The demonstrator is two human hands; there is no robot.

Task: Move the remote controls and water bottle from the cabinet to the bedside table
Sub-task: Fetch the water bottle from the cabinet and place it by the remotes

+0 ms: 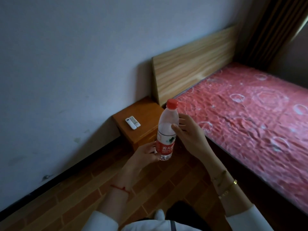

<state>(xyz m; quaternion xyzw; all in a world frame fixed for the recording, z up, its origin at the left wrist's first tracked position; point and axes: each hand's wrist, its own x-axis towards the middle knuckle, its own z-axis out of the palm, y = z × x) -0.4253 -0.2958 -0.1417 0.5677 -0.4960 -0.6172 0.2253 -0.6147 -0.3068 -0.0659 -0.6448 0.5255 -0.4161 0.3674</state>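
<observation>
We hold the water bottle (166, 130) upright in the air before the bedside table (141, 120); our left hand (146, 151) grips its base, our right hand (188, 130) clasps its shoulder, forearms outstretched. Two remote controls (133, 122) lie side by side on that surface.

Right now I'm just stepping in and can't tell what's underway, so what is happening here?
A person is holding a clear plastic water bottle with a red cap and red label upright in the air with both hands: the left hand grips its base, the right hand steadies its upper body. Two white remote controls already lie side by side on the orange-brown wooden bedside table next to the bed with the red patterned mattress. The bottle is not yet set down.
</observation>
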